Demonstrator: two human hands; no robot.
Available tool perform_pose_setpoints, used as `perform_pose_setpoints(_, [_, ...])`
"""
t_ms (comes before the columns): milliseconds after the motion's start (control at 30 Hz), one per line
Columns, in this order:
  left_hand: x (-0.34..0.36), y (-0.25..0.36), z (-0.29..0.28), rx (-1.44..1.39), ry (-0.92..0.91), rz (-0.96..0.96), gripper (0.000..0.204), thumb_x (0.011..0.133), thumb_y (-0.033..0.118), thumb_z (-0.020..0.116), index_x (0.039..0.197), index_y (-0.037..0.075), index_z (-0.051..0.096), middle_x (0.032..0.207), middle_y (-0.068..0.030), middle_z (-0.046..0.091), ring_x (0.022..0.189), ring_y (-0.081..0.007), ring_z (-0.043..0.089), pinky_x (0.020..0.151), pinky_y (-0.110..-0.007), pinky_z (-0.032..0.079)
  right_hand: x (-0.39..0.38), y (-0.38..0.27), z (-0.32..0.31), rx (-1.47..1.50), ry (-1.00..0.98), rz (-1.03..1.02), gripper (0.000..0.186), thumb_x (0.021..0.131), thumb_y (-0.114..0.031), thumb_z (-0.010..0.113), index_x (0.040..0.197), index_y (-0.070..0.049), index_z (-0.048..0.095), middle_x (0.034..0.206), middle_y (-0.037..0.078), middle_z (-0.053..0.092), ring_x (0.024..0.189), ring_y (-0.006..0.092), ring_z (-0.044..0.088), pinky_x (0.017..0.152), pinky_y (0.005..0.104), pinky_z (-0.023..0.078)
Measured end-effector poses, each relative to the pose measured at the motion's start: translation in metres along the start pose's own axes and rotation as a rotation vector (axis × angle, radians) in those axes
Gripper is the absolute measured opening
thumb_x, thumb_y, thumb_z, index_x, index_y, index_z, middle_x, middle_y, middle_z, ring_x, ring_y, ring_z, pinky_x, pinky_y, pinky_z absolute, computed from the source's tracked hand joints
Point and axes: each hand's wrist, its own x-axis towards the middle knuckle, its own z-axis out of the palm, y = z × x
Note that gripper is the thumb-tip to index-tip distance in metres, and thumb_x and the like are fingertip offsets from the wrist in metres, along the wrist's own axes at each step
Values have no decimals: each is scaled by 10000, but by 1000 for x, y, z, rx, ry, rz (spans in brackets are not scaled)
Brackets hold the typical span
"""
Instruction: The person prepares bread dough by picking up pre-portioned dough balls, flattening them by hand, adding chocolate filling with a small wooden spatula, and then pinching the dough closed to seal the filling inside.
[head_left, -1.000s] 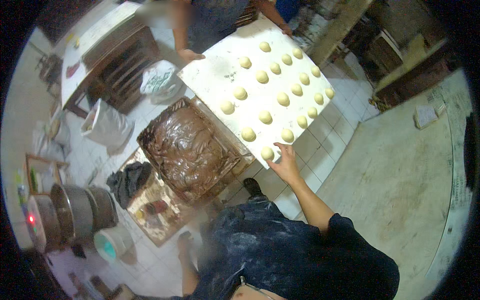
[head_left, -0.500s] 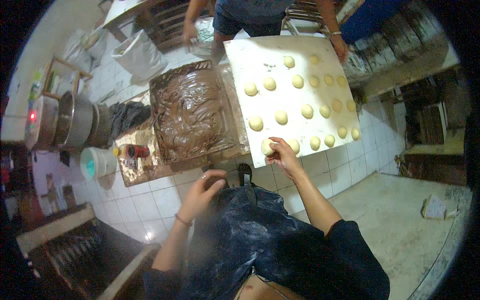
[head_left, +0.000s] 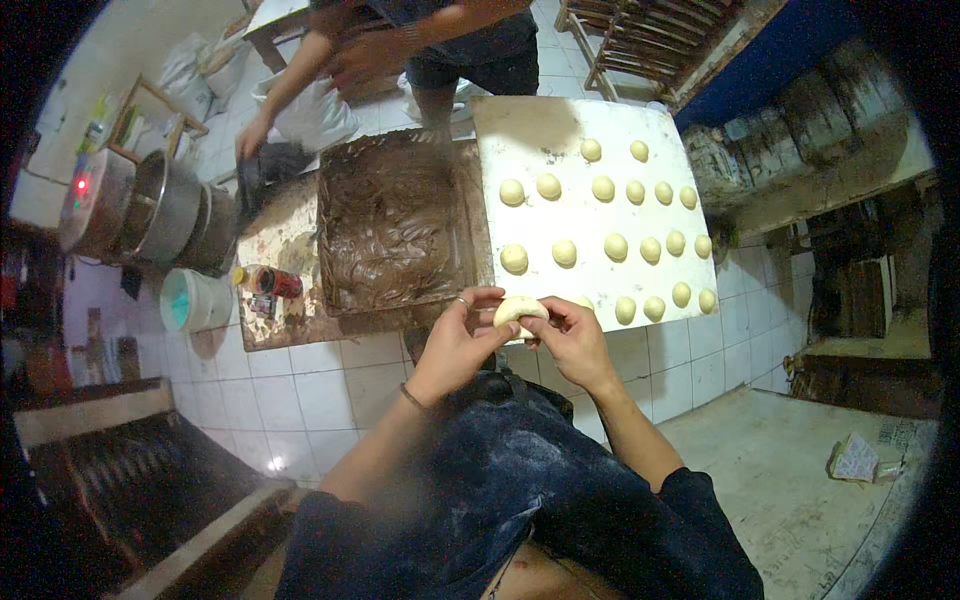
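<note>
A pale dough ball (head_left: pixel 518 308) is pinched between both my hands, in front of my body at the near edge of the white board. Its near side is dented under my thumbs. My left hand (head_left: pixel 458 342) closes on it from the left, fingers curled around the far side. From the right, my right hand (head_left: pixel 577 345) grips it, thumb pressed in. Rows of round dough balls (head_left: pixel 615 247) sit on the white board (head_left: pixel 545 218). Left of the board lies a rectangular tray (head_left: pixel 322 250) spread with glossy dark brown paste (head_left: pixel 390 225).
Bottles with red and yellow parts (head_left: pixel 280 283) stand at the worktop's left end. Beside it are a white bucket (head_left: pixel 187 300) and large metal pots (head_left: pixel 165 215). Across the worktop, another person's hand (head_left: pixel 250 138) reaches to a dark cloth (head_left: pixel 275 162).
My right hand has lifted the dough ball off the board's near left corner and brought it toward me. My left hand has come up to hold it too. The other person has moved left.
</note>
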Motion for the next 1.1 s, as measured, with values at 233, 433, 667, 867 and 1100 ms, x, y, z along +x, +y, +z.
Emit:
perform_pose_setpoints(233, [0, 2, -7, 256, 4, 76, 343, 880, 220, 763, 1128, -6, 696, 970, -96, 746, 901, -125, 673, 814, -288, 529, 5, 2, 4, -116, 44, -28, 244, 952, -173, 691, 1117, 7, 693, 906, 21, 685, 809, 92, 606, 719, 261, 494])
perform_pose_setpoints(433, [-1, 7, -11, 295, 65, 90, 294, 891, 222, 751, 1082, 2, 719, 963, -102, 751, 867, -153, 691, 817, -314, 531, 9, 12, 10, -90, 7, -29, 261, 931, -205, 723, 1099, -7, 696, 900, 22, 681, 827, 91, 601, 735, 259, 490])
perform_pose_setpoints(667, [-7, 5, -13, 364, 65, 174, 251, 887, 180, 740, 1070, 9, 724, 960, -106, 750, 885, -141, 681, 826, -314, 530, 7, 10, 7, -94, -2, 31, 269, 936, -221, 722, 1068, 13, 703, 887, 27, 686, 807, 82, 599, 704, 247, 490])
perform_pose_setpoints(867, [-13, -26, -11, 144, -101, 60, 310, 863, 95, 722, 1149, -12, 670, 1032, -111, 731, 971, -153, 684, 854, -320, 544, 1, 17, 1, -350, -131, 105, 222, 934, -147, 667, 1076, 18, 705, 863, 59, 704, 782, 81, 632, 700, 265, 515])
perform_pose_setpoints(1100, [-13, -29, -33, 333, -96, 23, 366, 831, 93, 742, 1167, -15, 644, 984, -169, 733, 936, -224, 716, 828, -353, 552, 7, 8, 19, -421, -154, 168, 173, 927, -65, 614, 1064, 16, 682, 836, 42, 684, 748, 117, 625, 693, 287, 519])
